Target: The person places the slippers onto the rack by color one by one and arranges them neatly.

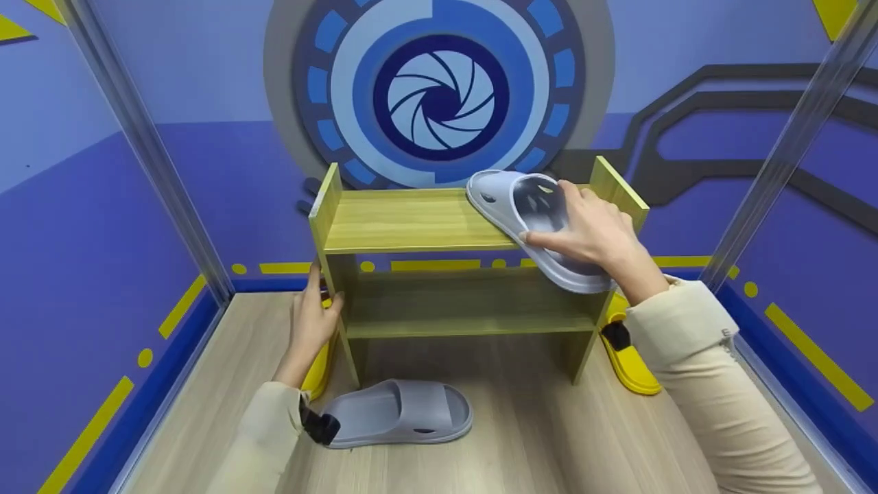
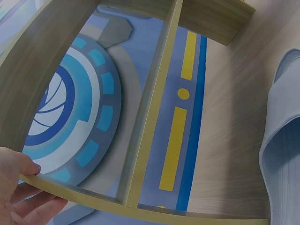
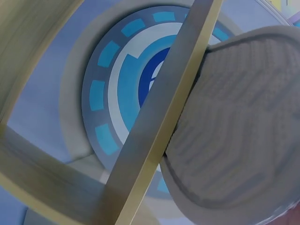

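Observation:
A small wooden shoe rack (image 1: pixel 473 322) with two shelves stands against the back wall. My left hand (image 1: pixel 314 329) grips its left side panel, thumb in front and fingers behind, as the left wrist view shows too. My right hand (image 1: pixel 591 226) holds a grey slipper (image 1: pixel 497 189) by its heel end, thumb inside and fingers along the outer side. The slipper is tilted, toe over the top shelf and heel hanging past the front edge; the right wrist view shows its ribbed sole (image 3: pixel 239 122) against the shelf edge. Another grey slipper (image 1: pixel 425 412) lies on the floor before the rack.
Yellow shoes stand on both sides of the rack: one on the right (image 1: pixel 634 363), one partly hidden behind my left hand (image 1: pixel 319 374). Blue printed walls (image 1: pixel 206 158) and metal corner posts (image 1: pixel 782 144) enclose the wooden floor (image 1: pixel 521 453).

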A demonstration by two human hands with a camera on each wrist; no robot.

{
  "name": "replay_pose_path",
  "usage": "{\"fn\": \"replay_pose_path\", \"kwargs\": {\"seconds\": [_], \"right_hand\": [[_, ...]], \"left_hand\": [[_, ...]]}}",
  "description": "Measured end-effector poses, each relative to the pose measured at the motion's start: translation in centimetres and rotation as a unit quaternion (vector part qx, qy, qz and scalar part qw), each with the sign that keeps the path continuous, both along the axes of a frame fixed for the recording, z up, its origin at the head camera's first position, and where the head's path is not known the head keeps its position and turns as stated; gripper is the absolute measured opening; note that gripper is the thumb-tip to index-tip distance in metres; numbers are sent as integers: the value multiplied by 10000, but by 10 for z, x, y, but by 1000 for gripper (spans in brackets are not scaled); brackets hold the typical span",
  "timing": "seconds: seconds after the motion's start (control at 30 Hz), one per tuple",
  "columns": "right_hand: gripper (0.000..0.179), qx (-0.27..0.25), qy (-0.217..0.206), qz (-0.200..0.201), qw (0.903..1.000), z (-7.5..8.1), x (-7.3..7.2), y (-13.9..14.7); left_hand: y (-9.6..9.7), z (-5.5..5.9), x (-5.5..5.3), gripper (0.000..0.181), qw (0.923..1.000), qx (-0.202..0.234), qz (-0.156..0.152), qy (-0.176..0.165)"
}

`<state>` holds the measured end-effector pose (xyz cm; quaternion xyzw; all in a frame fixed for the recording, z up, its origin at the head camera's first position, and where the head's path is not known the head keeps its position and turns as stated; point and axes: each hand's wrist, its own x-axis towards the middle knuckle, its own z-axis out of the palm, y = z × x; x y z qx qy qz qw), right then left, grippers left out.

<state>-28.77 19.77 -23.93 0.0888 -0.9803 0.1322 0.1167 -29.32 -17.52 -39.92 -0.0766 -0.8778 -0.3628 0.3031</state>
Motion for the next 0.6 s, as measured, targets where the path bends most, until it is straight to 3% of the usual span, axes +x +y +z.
{"fn": "replay_pose_path", "kwargs": {"seconds": [0.3, 0.6], "right_hand": [[98, 149, 350, -542, 9978, -2, -10, -26], [97, 172, 290, -905, 9953, -2, -19, -43]], "left_hand": [[1, 1, 2, 60, 9996, -5, -7, 272], [0, -1, -1, 58, 9998, -133, 48, 135]]}}
